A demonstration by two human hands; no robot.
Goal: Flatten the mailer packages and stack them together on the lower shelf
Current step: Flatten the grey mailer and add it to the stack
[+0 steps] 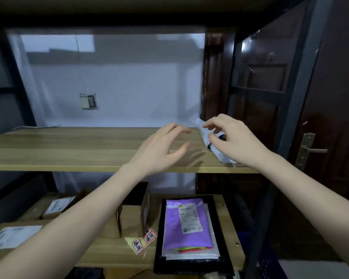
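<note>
- Your right hand [230, 137] pinches the white mailer [205, 130] at two o'clock on the upper shelf [69, 148].
- Your left hand [161, 150] hovers spread.
- Purple mailer [186, 224] tops the lower-shelf stack at five o'clock.

Mailer stack [187, 224] on lower shelf [109, 252], right of boxes [54, 206].

Pale wood-grain upper shelf board [69, 148] carries a crumpled white plastic mailer with dark print [214, 141]. On the light wooden lower shelf [113, 252], a purple mailer with white label [186, 224] tops clear, pink and green layers over a flat black mailer [218, 218]. Brown cardboard boxes [54, 206] bear white labels.
</note>
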